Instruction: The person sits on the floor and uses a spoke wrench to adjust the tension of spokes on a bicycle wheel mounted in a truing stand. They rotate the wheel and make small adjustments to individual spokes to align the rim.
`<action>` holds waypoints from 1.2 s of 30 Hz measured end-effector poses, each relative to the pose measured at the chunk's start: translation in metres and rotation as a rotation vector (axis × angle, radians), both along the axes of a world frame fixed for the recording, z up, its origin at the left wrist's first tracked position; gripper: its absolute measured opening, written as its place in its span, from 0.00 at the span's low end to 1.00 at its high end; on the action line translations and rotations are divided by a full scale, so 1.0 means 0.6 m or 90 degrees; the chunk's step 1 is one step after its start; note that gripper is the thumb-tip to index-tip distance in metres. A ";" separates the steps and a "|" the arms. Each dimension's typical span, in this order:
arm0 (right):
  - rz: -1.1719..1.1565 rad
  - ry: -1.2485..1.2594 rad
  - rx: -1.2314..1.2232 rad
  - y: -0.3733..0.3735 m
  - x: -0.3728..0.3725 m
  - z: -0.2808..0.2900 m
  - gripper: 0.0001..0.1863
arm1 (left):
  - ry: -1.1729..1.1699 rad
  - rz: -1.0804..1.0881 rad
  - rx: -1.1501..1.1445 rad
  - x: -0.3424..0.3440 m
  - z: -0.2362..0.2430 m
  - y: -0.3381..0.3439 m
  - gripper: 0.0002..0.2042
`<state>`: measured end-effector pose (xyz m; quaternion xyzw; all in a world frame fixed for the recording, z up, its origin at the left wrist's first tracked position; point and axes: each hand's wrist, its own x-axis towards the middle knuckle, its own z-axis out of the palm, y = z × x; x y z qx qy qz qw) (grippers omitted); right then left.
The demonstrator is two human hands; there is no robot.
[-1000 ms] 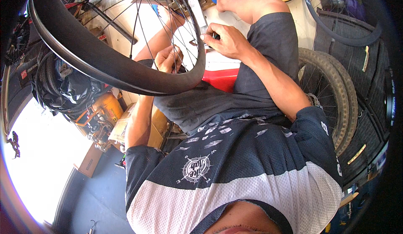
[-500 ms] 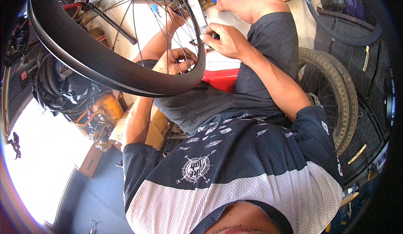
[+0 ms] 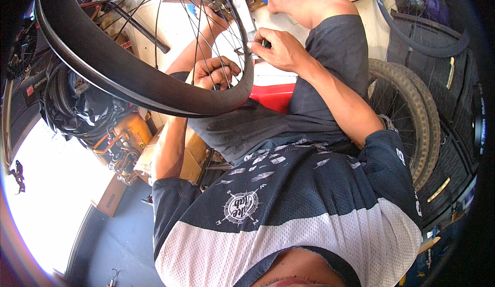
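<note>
left hand (image 3: 212, 73) more curled than half second ago; wheel (image 3: 126, 70) rotated to new angle

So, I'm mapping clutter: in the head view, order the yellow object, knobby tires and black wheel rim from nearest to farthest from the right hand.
1. Black wheel rim: just left.
2. Knobby tires: right side.
3. Yellow object: left side.

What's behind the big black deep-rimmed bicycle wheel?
Between thin black spokes: the bare left shin, pale floor. Its wide rim hides the wrist of the left hand.
</note>
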<state>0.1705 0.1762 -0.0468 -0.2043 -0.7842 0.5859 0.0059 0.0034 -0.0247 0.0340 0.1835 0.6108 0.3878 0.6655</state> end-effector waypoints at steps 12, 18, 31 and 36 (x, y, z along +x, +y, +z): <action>-0.007 -0.005 -0.014 -0.003 -0.001 -0.002 0.19 | 0.207 -0.062 0.065 0.033 -0.018 -0.007 0.13; 0.004 -0.009 0.004 -0.002 0.000 0.000 0.19 | 0.113 -0.023 0.007 0.023 -0.024 -0.007 0.18; 0.009 -0.018 0.012 -0.001 0.000 0.000 0.18 | 0.136 -0.123 0.042 0.027 -0.004 0.033 0.14; 0.001 -0.015 0.007 -0.002 0.000 -0.001 0.18 | 0.119 -0.085 0.019 0.036 0.003 0.030 0.21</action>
